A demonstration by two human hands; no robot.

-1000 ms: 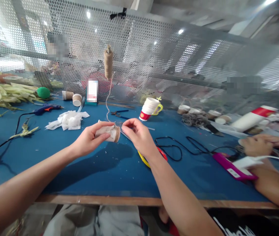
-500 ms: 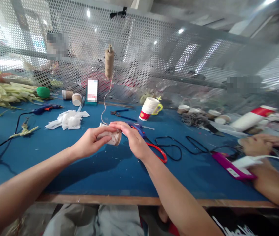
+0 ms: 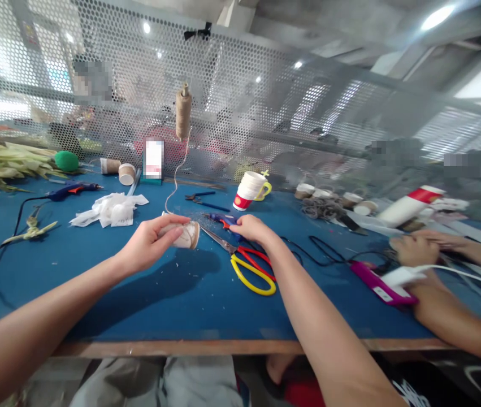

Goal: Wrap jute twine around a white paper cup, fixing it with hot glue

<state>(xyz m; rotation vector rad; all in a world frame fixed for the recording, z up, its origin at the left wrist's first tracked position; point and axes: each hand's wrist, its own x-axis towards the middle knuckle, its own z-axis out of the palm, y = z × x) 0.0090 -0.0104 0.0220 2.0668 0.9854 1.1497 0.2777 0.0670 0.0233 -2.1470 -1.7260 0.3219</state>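
My left hand (image 3: 149, 240) is closed around a small paper cup (image 3: 187, 237) tipped on its side, with some twine on its wall. A strand of twine (image 3: 176, 186) runs down from a hanging spool (image 3: 183, 116) to the cup. My right hand (image 3: 254, 229) is closed on a blue hot glue gun (image 3: 220, 218) lying on the table, its fingers partly hidden. Just below the glue gun lie scissors (image 3: 254, 281) with one red and one yellow handle, blades pointing toward the cup.
Pliers (image 3: 208, 202) and stacked cups (image 3: 248, 189) stand or lie behind. Left are white crumpled material (image 3: 111, 210), another glue gun (image 3: 73, 191) and corn husks (image 3: 7, 164). A purple power strip (image 3: 382, 285) lies right, beside another person's hands (image 3: 414, 249). Perforated metal screens the back.
My right hand has left the cup and moved right onto the glue gun, uncovering the scissors. My left hand still holds the cup. The view has shifted slightly.
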